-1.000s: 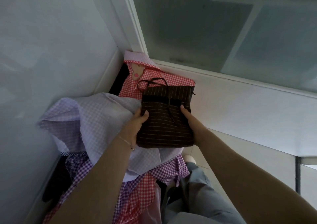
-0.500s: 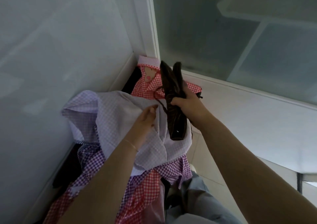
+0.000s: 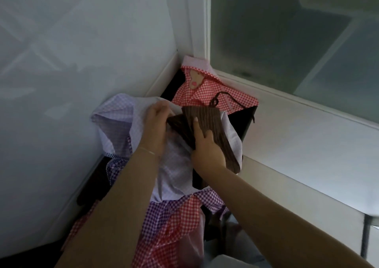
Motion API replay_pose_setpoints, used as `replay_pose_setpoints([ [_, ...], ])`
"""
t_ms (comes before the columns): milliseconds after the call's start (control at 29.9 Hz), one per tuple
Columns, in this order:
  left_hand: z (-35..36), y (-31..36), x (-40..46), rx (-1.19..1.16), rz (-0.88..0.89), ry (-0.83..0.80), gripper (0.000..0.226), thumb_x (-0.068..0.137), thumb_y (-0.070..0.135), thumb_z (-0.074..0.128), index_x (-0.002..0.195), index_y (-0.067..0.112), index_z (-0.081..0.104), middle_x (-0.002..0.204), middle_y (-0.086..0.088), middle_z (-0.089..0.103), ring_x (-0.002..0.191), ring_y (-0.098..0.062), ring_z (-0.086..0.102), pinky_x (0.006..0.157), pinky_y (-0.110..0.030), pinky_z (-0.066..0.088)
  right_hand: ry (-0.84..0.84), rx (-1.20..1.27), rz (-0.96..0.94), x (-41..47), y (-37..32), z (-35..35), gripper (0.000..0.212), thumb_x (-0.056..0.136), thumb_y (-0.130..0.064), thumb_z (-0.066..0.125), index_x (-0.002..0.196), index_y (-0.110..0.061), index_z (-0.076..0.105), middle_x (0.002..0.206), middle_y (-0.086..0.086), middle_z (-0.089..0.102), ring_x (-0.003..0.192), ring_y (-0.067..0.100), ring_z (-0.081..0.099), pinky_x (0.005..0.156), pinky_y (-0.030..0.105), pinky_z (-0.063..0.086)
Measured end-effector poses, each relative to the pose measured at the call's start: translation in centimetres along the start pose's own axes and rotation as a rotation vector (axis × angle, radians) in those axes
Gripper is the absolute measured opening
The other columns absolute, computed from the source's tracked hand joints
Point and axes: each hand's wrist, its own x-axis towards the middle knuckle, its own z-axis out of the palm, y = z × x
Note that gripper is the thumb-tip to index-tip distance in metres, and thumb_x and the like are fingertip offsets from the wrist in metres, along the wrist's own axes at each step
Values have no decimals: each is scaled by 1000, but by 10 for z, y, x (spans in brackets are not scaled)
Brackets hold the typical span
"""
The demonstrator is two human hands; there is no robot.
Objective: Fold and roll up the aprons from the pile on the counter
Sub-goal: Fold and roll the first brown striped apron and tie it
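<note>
Gripping brown apron (image 3: 207,124): left hand (image 3: 156,122) and right hand (image 3: 205,146), both pinching folds; pile (image 3: 176,173) is hiding counter.

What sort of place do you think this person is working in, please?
Probably an indoor utility or kitchen corner: a heap of gingham aprons lies where a pale wall meets a frosted window, while both hands fold a brown striped apron.

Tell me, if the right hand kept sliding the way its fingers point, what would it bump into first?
Probably the red checked apron just beyond the brown striped apron that the right hand holds; depth is unclear.
</note>
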Motion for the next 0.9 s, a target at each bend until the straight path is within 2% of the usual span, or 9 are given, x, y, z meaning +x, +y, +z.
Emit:
replay_pose_setpoints([
  [134,-6,-44,-23,462,-139,95,68,89,51,55,144,17,35,139,-7,49,125,-27,49,102,-45,44,-325,332,-150,12,-1,33,96,82,-51,59,154,-20,2,145,11,36,119,27,49,97,43,46],
  [268,-22,-63,-16,531,-91,150,82,90,25,64,152,17,11,153,-9,28,139,-27,31,111,-46,34,-387,249,-247,9,20,38,61,94,-30,56,149,-23,30,123,7,51,106,17,54,97,33,46],
  [368,-18,-60,-8,487,-30,137,68,93,9,56,149,19,19,151,-4,32,133,-17,36,107,-31,35,-355,123,-443,0,36,42,44,97,-25,52,140,-20,46,131,4,47,119,16,45,103,25,36],
  [469,-14,-55,-7,491,81,125,60,90,-6,43,143,22,35,137,4,39,106,2,44,86,-6,39,-420,-67,-609,-16,54,50,48,95,-32,53,141,-21,45,144,3,43,131,20,39,109,33,33],
  [603,-20,-57,-2,683,362,65,56,78,-17,43,122,16,54,132,-2,44,118,-4,40,110,-27,33,-191,-355,-720,-27,87,53,61,88,-55,51,142,-31,37,149,-4,40,141,21,31,113,56,25],
  [703,-24,-58,2,822,452,50,56,78,-19,42,122,14,55,151,-10,28,141,-13,21,112,-8,15,-250,-423,-697,-28,107,54,77,82,-56,58,148,-33,25,155,-5,29,144,23,24,109,61,24],
  [737,-25,-57,2,913,507,67,55,80,-17,43,124,14,55,154,-12,22,144,-19,16,113,-10,13,-275,-422,-698,-27,110,54,79,82,-51,60,149,-32,23,156,-4,27,144,24,23,109,58,27],
  [804,-26,-60,-6,1209,737,43,49,81,-7,50,125,14,55,152,-16,28,142,-30,23,115,-32,25,-285,-376,-705,-26,113,54,71,87,-43,52,150,-30,21,156,-3,26,144,24,23,109,52,27],
  [904,-20,-90,-38,1441,972,-293,35,85,12,53,119,13,61,138,-12,51,127,-31,47,100,-48,44,-252,-346,-717,-22,113,51,60,91,-42,41,146,-21,29,150,4,39,139,25,36,109,48,33],
])
